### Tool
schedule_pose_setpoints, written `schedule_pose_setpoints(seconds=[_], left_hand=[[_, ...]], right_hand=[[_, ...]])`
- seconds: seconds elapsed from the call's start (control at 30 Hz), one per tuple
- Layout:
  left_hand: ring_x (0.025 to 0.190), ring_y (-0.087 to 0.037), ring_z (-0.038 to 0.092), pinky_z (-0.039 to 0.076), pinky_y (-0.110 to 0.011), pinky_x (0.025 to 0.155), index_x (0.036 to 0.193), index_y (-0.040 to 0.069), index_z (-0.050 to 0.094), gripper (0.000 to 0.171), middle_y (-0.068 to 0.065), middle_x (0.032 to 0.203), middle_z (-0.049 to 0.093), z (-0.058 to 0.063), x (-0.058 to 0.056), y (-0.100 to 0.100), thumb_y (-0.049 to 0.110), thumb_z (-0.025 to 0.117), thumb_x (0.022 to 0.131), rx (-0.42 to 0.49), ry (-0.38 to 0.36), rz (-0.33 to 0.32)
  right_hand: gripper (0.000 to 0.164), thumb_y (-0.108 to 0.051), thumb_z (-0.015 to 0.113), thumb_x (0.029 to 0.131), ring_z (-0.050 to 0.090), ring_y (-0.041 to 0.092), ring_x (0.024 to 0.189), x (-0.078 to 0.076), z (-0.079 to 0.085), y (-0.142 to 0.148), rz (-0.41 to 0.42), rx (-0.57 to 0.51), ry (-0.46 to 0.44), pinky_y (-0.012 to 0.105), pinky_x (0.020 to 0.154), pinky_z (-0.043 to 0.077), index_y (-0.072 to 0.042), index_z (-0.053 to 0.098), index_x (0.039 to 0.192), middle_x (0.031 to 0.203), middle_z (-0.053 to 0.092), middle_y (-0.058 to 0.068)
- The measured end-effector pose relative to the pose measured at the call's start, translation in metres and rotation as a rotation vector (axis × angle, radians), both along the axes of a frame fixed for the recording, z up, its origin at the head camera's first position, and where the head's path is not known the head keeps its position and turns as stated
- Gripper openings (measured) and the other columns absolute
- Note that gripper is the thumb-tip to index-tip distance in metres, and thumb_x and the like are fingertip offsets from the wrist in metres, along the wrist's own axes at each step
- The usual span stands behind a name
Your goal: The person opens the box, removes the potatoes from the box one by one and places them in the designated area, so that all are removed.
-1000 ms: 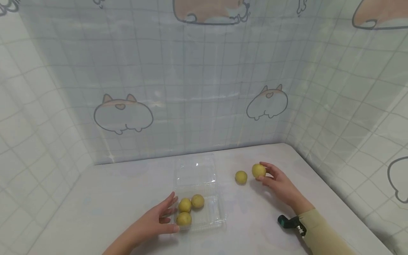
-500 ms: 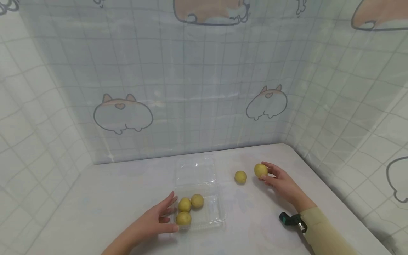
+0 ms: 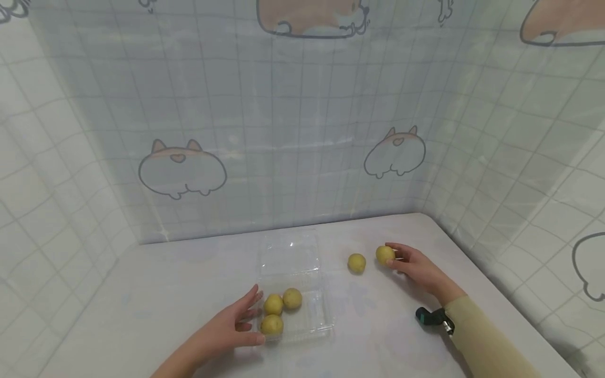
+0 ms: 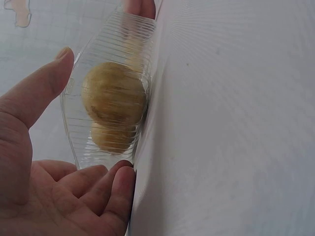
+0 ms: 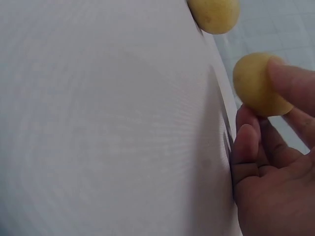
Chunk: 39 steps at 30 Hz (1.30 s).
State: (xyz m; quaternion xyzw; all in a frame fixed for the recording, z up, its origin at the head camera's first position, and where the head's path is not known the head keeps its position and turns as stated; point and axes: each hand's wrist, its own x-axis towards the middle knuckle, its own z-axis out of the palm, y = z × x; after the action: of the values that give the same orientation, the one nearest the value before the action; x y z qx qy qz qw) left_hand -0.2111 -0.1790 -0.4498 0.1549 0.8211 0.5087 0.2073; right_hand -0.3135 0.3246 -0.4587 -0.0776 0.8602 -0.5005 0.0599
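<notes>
In the head view my right hand (image 3: pixel 418 269) pinches a small round yellow fruit (image 3: pixel 385 255) between thumb and fingertips, low over the table's right side. A second yellow fruit (image 3: pixel 356 263) lies just left of it, apart from the hand. Near the table's front, a clear plastic clamshell box (image 3: pixel 312 317) has its lid (image 3: pixel 290 254) folded back. Three yellow fruits (image 3: pixel 272 325) sit in the box's left half. My left hand (image 3: pixel 231 323) rests along the box's left side, thumb and fingers spread. The left wrist view shows the thumb (image 4: pixel 44 88) at the ribbed wall's rim.
The white table (image 3: pixel 165 283) ends at a tiled-pattern sheet (image 3: pixel 293 173) with cartoon dogs, which hangs behind and at both sides. A black device (image 3: pixel 432 317) is strapped at the right wrist, next to the beige sleeve (image 3: pixel 482 336).
My right hand, holding the fruit, shifts slightly right and then dips a little towards the table. The left hand, the box and the loose fruit hold their places.
</notes>
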Motion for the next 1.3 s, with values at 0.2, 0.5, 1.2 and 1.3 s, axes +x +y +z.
schedule_pose_setpoints(seconds=[0.2,0.5,1.2,1.3], left_hand=[[0.135,-0.039,0.042,0.047,-0.048,0.101,0.16,0.016,0.011,0.105,-0.013,0.16,0.025,0.0005,0.0011,0.0008,0.035,0.08,0.084,0.003,-0.008,0.003],[0.135,-0.039,0.043,0.047,-0.048,0.101,0.16,0.015,0.011,0.104,-0.013,0.16,0.026,0.0001,0.0031,0.0009,0.035,0.08,0.084,0.0,0.0,-0.006],[0.135,-0.038,0.043,0.048,-0.047,0.101,0.16,0.016,0.012,0.105,-0.013,0.16,0.027,-0.0019,0.0063,0.0037,0.036,0.081,0.083,-0.007,0.017,0.004],[0.135,-0.038,0.043,0.047,-0.047,0.101,0.16,0.016,0.012,0.105,-0.013,0.16,0.027,-0.0021,0.0066,0.0039,0.036,0.081,0.083,-0.005,0.016,0.003]], right_hand=[[0.062,-0.034,0.071,0.093,0.054,0.028,0.114,-0.001,0.0031,-0.0001,0.002,0.068,-0.01,0.043,0.093,0.049,-0.015,0.047,0.147,0.131,0.055,0.013],[0.061,-0.032,0.069,0.094,0.054,0.031,0.118,-0.0025,0.0058,-0.002,0.04,0.098,-0.034,0.043,0.094,0.051,-0.01,0.046,0.147,0.134,0.053,0.016],[0.066,-0.031,0.066,0.096,0.049,0.028,0.102,-0.006,0.002,0.0042,0.021,-0.008,-0.087,0.035,0.08,0.047,-0.003,0.04,0.15,0.14,0.049,0.019],[0.067,-0.031,0.067,0.096,0.049,0.028,0.102,-0.0066,0.0003,0.005,0.019,-0.017,-0.089,0.035,0.079,0.046,-0.003,0.039,0.15,0.14,0.048,0.02]])
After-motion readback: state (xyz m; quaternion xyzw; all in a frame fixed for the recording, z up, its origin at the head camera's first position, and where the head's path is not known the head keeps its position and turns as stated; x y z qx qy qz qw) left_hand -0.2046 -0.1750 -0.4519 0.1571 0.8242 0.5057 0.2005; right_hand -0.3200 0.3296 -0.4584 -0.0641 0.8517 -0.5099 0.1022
